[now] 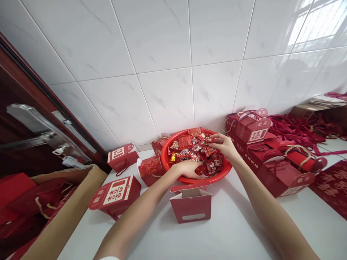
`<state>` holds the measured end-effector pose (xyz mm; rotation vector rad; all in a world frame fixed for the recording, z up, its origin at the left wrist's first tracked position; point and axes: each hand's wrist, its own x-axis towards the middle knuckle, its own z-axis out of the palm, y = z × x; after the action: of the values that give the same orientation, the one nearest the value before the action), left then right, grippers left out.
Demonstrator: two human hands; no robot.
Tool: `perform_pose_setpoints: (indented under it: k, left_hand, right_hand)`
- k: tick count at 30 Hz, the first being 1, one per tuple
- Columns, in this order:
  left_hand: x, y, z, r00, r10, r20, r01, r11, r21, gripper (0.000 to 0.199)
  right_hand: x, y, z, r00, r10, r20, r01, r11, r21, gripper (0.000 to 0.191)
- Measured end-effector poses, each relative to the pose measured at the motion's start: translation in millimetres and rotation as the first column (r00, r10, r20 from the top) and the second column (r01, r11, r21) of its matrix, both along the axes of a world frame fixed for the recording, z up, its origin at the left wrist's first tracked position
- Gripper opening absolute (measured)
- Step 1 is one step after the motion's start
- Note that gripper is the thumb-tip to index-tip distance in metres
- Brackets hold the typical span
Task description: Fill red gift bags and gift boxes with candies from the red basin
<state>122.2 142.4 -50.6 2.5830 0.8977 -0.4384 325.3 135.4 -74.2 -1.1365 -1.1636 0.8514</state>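
A red plastic basket (227, 172) full of wrapped candies (193, 148) stands against the wall on the white table. My left hand (189, 169) reaches over its near rim, palm down, with the fingertips sunk among the candies and hidden. At the basket's right side, my right hand (224, 145) pinches a small red candy packet (210, 140) between thumb and fingers, just above the pile. Directly in front of the basket is a red paper gift box (192, 209), upright with its top flaps open.
Closed red gift boxes (119, 195) stand on the left, and more boxes (271, 169) are stacked on the right beside dark red ribbons (287, 133). A cardboard carton (81, 195) of red boxes sits at the lower left, near a door handle (46, 126). White tiles (168, 97) line the wall.
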Motion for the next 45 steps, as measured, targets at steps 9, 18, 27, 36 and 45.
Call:
perform_pose_setpoints:
  k: [9, 18, 27, 36, 45]
  left_hand:
    - [1.1, -1.0, -1.4, 0.995, -0.068, 0.073, 0.068, 0.998, 0.008, 0.018]
    - [0.8, 1.9, -3.6, 0.994, -0.040, 0.105, 0.052, 0.992, -0.113, 0.016]
    - [-1.9, 1.4, -3.0, 0.991, -0.030, 0.129, 0.061, 0.967, -0.246, 0.031]
    - [2.3, 3.7, -2.0, 0.991, -0.042, 0.125, 0.068, 0.976, -0.207, 0.036]
    - [-6.4, 6.6, -4.0, 0.957, -0.010, 0.289, 0.078, 0.971, -0.225, 0.033]
  right_hand:
    - [-1.0, -3.4, 3.7, 1.000, -0.015, 0.005, 0.015, 1.000, -0.006, 0.041]
    - [0.0, -3.5, 3.1, 0.999, -0.042, 0.014, 0.042, 0.999, 0.008, 0.043]
    - [2.1, 0.0, -1.0, 0.997, -0.070, -0.023, 0.071, 0.997, 0.039, 0.045]
    - [4.0, 1.9, -4.3, 0.998, -0.059, -0.028, 0.060, 0.997, 0.050, 0.042]
    - [4.2, 1.5, -4.5, 0.998, -0.056, -0.004, 0.057, 0.997, 0.052, 0.041]
